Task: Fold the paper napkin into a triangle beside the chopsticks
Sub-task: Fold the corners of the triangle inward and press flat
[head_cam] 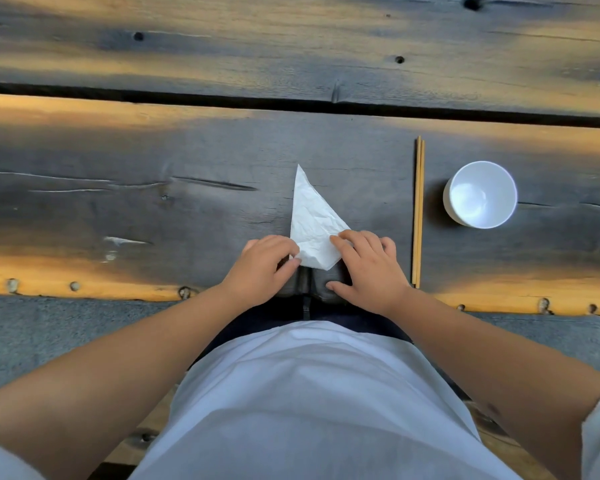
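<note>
One white paper napkin [311,216] is seen lying on a dark, weathered wooden table [187,161], already folded into a long triangle whose sharpest corner is pointed away from the person. Its surface is visibly crinkled. The napkin's near end is held by both hands. The left hand [262,266] is placed at the near left corner, where the edge of the paper is pinched between the thumb and the curled fingers. The right hand [368,268] is laid flat over the near right corner, with its fingers kept close together and pressed down on the paper, while the thumb is spread apart and rested on the table near the edge.

To the right of the napkin, near but not touching, a pair of pale wooden chopsticks [417,213] is laid side by side, aligned roughly straight away from the person. Further right, just beyond the chopsticks, a small white bowl [480,195] is stood upright, and nothing can be seen inside it.

The tabletop is made of broad planks, charred grey-black in the middle and left amber along the edges, with knots, cracks and a dark gap [291,102] between two boards. Below the near edge, a grey, rough-textured floor [49,334] is shown. A pale shirt [309,393] and bare forearms are seen in the foreground.
</note>
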`<state>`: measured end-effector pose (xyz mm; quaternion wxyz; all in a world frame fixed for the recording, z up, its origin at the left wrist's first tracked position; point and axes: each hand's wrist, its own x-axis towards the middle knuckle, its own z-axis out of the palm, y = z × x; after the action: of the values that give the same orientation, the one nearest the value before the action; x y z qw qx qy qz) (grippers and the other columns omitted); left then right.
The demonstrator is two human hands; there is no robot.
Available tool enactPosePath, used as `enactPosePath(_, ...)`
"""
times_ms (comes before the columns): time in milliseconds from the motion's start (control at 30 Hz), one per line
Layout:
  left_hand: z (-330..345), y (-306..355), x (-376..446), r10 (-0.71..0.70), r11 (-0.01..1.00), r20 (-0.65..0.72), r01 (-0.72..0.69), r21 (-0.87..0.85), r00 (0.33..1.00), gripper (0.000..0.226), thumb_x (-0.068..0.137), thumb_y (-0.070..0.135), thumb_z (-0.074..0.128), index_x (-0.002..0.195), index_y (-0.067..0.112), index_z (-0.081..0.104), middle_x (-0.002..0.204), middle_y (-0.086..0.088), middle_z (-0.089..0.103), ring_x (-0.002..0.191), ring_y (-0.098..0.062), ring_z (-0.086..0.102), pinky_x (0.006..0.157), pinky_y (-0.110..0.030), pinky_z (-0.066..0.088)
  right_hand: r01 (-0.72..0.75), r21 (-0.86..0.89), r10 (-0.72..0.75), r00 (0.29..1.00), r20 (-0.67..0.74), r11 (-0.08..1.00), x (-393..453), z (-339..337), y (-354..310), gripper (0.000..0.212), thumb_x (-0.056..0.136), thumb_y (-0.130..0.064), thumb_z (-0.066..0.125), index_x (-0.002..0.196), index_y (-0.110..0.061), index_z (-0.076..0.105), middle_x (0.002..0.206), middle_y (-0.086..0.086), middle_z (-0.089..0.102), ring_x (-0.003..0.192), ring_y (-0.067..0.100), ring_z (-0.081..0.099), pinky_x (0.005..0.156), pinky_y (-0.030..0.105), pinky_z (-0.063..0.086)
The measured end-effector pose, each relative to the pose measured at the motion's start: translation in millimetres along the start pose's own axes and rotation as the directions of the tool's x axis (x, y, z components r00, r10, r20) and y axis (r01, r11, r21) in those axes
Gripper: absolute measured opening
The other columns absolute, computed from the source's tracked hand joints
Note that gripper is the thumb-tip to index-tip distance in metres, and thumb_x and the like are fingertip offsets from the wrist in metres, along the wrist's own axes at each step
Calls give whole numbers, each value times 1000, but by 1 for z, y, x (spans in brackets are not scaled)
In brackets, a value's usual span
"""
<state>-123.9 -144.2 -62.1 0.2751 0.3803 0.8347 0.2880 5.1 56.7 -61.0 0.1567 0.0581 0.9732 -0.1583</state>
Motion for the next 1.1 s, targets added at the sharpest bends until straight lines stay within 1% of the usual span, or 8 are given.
enactPosePath(133,-8,17,18,-221,942,-53,199,-270,974,11,93,24,57,94,14,62,83,6,64,77,-11,57,75,-26,44,-57,106,62,997,-42,993,12,-3,1,43,79,-47,69,114,-23,64,125,-5,58,119,21,45,91,39,24)
enactPosePath(233,-11,23,31,-299,892,-81,248,-378,951,11,94,24,56,95,14,60,78,-4,65,68,-14,55,70,-29,44,-117,172,126,991,-42,978,21,-6,3,19,88,-33,61,102,-21,67,116,-6,62,111,21,48,84,32,20)
enactPosePath(300,-13,23,38,-322,861,-59,266,-433,945,13,94,25,56,103,15,58,78,0,65,67,-6,55,68,-22,43,-182,252,194,981,-22,950,26,-8,4,12,92,-27,55,96,-19,64,107,-6,64,106,21,49,82,31,23)
enactPosePath(367,-14,20,43,-342,829,21,312,-465,939,29,91,29,60,117,18,51,86,5,68,75,-2,58,71,-15,42,-235,321,247,969,2,918,31,-11,5,15,95,-25,50,93,-16,61,97,-3,65,100,22,50,80,33,27)
enactPosePath(533,-11,3,49,-339,903,107,355,-243,935,64,80,32,74,134,22,42,103,5,59,85,-14,56,82,-23,44,-295,465,297,952,71,834,42,-21,8,21,98,-27,45,102,-13,60,87,5,66,87,24,55,77,42,46)
enactPosePath(700,-8,1,56,-330,926,12,327,-189,944,47,81,20,72,124,21,52,96,6,60,69,-10,51,76,-27,46,-343,485,326,937,123,804,53,-26,13,19,98,-32,45,104,-19,58,80,2,67,72,22,60,65,45,52)
enactPosePath(900,-7,1,66,-401,895,-24,385,-226,916,23,82,27,70,103,20,63,87,7,63,64,1,48,71,-23,43,-382,483,344,924,168,788,66,-33,16,26,95,-42,49,111,-26,61,71,-11,60,73,14,59,61,35,50)
enactPosePath(1100,-6,8,67,-421,892,-18,411,-186,907,16,84,29,68,83,14,63,82,4,57,69,-9,49,66,-19,36,-427,550,418,896,151,717,76,-35,14,18,92,-40,56,100,-26,64,66,-10,60,70,9,58,63,33,49)
